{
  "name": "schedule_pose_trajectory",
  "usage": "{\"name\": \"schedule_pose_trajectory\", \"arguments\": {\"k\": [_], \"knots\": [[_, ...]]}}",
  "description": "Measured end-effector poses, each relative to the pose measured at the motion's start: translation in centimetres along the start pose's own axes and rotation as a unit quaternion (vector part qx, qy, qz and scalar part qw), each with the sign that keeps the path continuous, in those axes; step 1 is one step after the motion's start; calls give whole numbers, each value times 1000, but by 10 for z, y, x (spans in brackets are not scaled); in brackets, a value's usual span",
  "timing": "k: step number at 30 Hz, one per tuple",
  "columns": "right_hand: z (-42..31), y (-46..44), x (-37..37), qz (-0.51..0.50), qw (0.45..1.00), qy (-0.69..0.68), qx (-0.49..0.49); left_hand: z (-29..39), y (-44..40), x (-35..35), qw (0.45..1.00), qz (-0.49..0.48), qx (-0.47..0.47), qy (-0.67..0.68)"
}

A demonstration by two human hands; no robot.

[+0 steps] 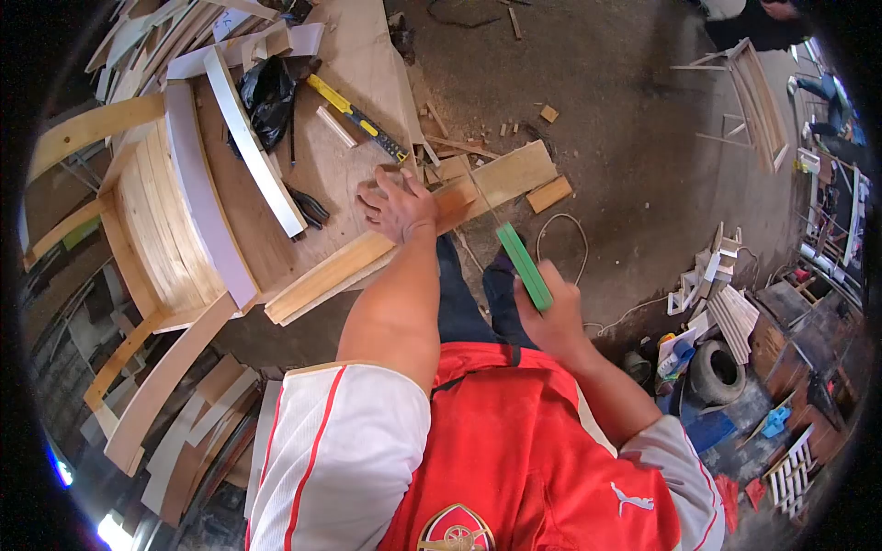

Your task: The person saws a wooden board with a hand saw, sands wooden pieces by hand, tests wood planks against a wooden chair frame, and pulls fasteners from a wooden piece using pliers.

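My right hand (554,310) is wrapped round the green handle (525,266) of a saw. Its thin blade (484,197) reaches up and left across a wooden board (510,179) that sticks out past the bench's edge. My left hand (397,204) lies on the wood at the bench edge, fingers bent and apart, pressing down with nothing visible in its grasp. Just above it is a yellow and black hammer-like tool (358,118). Black-handled pliers (309,209) rest to its left on the bench (340,188).
A curved wooden frame (165,211) and a white strip (253,142) are at the left. Wood offcuts (549,195) lie on the floor, near a looped cord (585,241). A tyre (718,372) and timber pieces are at the right. Another person (831,92) is at the far right.
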State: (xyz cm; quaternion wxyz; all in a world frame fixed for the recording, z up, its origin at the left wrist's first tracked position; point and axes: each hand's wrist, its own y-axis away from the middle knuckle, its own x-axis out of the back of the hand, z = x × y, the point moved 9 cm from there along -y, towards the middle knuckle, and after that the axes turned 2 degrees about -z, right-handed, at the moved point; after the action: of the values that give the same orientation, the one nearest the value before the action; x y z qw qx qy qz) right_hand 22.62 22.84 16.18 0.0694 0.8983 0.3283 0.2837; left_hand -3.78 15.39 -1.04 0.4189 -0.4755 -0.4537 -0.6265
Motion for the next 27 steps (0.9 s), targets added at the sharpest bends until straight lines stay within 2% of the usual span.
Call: {"name": "schedule_pose_trajectory", "arguments": {"k": [3,7,9,13,18,24,27], "knots": [[-1,5,3,-5,1000,-5,0,-2,2,1,1000,-3,0,-11],[19,-37,-28,-2,1000,-11,7,2,3,5,1000,-17,9,-11],[15,-30,-22,6,1000,-4,-23,1,3,3,1000,-12,5,-5],[2,5,3,-8,1000,-15,-12,0,4,4,1000,-10,8,-10],[25,-46,-25,-1,999,-42,-19,1,1,0,1000,-4,0,12],[-2,10,7,-2,999,-45,-3,-1,2,1,1000,-4,3,-11],[8,-15,-10,4,999,-35,5,0,3,1,1000,-15,2,-9]]}}
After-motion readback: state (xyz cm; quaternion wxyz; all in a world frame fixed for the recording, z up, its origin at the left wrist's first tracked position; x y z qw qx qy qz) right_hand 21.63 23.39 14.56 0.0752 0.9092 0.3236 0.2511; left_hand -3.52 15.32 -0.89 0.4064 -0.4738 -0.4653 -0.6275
